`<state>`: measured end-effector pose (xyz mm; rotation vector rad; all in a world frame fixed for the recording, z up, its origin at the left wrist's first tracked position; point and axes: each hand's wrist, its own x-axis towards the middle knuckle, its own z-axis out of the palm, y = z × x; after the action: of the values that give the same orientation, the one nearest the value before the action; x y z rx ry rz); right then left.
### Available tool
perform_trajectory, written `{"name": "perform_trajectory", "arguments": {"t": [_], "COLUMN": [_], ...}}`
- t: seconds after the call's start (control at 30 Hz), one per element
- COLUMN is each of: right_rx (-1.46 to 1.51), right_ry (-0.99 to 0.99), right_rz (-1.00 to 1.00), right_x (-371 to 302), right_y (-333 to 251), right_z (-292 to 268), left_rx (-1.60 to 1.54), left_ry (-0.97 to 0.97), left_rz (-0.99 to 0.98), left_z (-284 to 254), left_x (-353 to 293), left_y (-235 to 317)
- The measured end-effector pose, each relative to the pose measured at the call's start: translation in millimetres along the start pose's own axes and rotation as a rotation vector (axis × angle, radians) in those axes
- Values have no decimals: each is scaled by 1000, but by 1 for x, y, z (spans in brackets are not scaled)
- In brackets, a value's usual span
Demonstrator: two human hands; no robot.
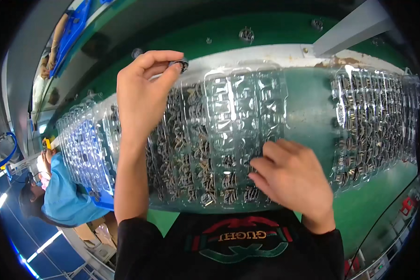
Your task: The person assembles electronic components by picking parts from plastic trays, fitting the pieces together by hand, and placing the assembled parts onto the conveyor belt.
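Note:
My left hand (142,95) is raised over the far edge of the table, pinching a small dark ring-shaped part (184,64) between thumb and fingertips. Lower and to the right, my right hand (294,175) is closed over a clear plastic tray (284,109), its fingertips down at the pockets. Whatever it grips, if anything, is hidden among dark parts there. Small dark metal parts (205,179) fill the tray's left and near pockets, while several far pockets hold nothing.
Another filled clear tray (375,121) lies to the right, and stacked clear trays (81,144) stand at the left. Beyond a pale rail (284,50), loose parts (246,35) lie on a green belt (210,28). A grey post (354,25) rises far right. A person in blue (72,191) sits at left.

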<state>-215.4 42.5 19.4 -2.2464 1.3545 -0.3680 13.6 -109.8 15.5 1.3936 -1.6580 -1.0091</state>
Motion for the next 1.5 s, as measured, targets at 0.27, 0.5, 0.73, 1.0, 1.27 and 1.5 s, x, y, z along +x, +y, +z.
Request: {"name": "perform_trajectory", "arguments": {"t": [0.27,0.5,0.73,1.0,1.27,1.5], "right_rx": [-125,438,671,1069,1095,743], "right_ry": [168,324,450,511,796,851], "right_rz": [7,7,-77,119,17,-103], "right_x": [4,6,30,49,56,51], "right_y": [-8,2,-4,-10,-11,-3], "right_z": [34,0,-24,-5,19,15], "left_rx": [438,440,538,-67,-1101,-1239], "left_ry": [-54,90,-128,-26,-267,-327], "left_rz": [2,75,113,-102,-285,-311], "left_z": [3,-31,-52,-6,17,31], "left_x": [66,87,90,-1,-82,-96], "left_y": [-57,-63,-85,3,28,13]}}
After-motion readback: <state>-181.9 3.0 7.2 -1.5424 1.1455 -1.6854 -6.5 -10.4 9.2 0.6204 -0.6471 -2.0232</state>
